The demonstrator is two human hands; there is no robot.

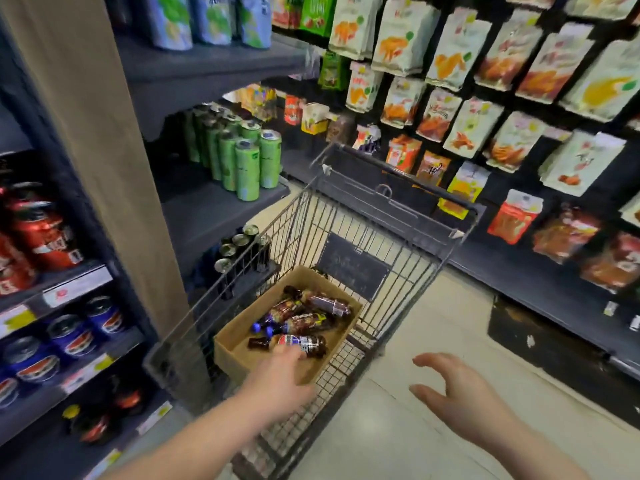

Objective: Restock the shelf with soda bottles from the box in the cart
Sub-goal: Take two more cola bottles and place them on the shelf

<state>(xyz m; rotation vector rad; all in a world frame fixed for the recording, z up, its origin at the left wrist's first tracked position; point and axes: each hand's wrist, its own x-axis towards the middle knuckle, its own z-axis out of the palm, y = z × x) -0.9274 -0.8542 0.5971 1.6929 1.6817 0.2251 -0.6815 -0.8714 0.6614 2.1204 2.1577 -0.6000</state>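
Note:
A cardboard box [239,344] sits in the wire cart [408,220] and holds several dark soda bottles [311,318] lying on their sides. My left hand [277,374] reaches over the box's near wall. Its fingertips rest against the nearest bottle [311,344], which has a red, white and blue label, and the fingers are not wrapped around it. My right hand [460,400] hovers with its fingers spread over the floor, right of the cart, holding nothing. The drinks shelf [86,372] stands at the left, with similar dark bottles [93,424] on its lowest level.
Red cans [38,233] and blue cans [69,337] fill the left shelves. Green cans [242,161] stand on the shelf beyond a tan post [100,168]. Snack bags [485,98] hang on the right wall above a dark ledge [554,337]. Pale floor lies between.

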